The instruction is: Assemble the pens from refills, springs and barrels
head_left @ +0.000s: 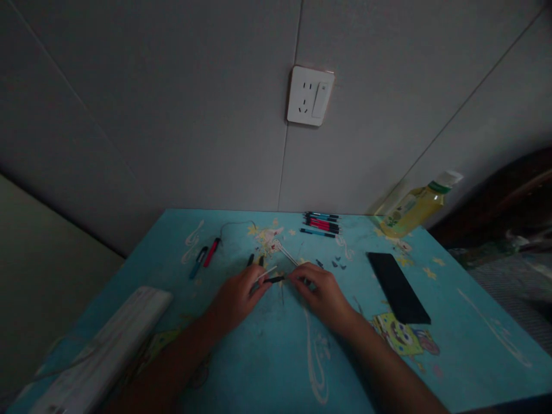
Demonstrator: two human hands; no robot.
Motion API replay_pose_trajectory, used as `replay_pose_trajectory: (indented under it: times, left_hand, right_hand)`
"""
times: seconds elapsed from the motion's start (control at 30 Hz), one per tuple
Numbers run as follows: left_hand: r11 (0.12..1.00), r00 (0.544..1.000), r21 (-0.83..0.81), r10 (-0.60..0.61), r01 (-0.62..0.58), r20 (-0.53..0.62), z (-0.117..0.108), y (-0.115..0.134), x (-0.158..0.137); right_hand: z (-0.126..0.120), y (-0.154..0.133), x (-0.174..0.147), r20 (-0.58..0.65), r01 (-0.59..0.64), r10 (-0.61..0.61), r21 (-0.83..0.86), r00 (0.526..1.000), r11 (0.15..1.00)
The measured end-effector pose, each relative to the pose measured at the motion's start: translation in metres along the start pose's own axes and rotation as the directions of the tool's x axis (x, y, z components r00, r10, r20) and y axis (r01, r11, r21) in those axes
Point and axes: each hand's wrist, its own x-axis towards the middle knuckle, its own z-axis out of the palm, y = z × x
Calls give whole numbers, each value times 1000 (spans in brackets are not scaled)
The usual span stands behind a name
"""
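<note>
My left hand [241, 293] is closed around a black pen grip [275, 279] and a thin white refill [266, 272], which stick out past the fingertips. Close to the far end of the grip, my right hand [321, 292] has its thumb and fingers pinched together; what is between them is too small to make out. Other white refills [287, 253] lie just beyond my right hand. Two black pen grips [250, 260] rest behind my left hand. Farther left are a blue pen barrel [198, 263] and a red pen barrel [211, 252] with black ends.
Several blue and red pens [321, 224] lie grouped near the wall. Small dark clips [338, 263] are scattered right of centre. A black phone-like slab [397, 287], a bottle of yellow liquid [414, 207] and a white keyboard-like object [107, 345] also occupy the blue patterned table [340, 374].
</note>
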Motion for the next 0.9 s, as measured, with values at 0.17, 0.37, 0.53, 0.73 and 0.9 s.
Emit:
replay_pose_trajectory:
  times: [0.17, 0.37, 0.53, 0.73, 0.9]
  left_hand:
    - [1000, 1000, 3, 9, -9, -5, 0, 0, -1]
    - [999, 999, 19, 31, -32, 10, 1, -1, -1]
    - [998, 999, 58, -10, 7, 46, 0, 1, -2]
    - [959, 996, 281, 13, -37, 84, 2, 0, -1]
    - [866, 994, 495, 23, -75, 110, 1, 3, 0]
  right_hand:
    - [1, 3, 0, 6, -3, 3, -11, 1000, 1000]
    - [0, 3, 1, -11, -18, 18, -11, 1000, 1000]
    - [3, 4, 0, 21, -8, 8, -15, 1000, 1000]
    - [5, 9, -3, 36, -26, 29, -73, 999, 997]
    - [-1, 3, -1, -101, -66, 70, 46, 992, 997]
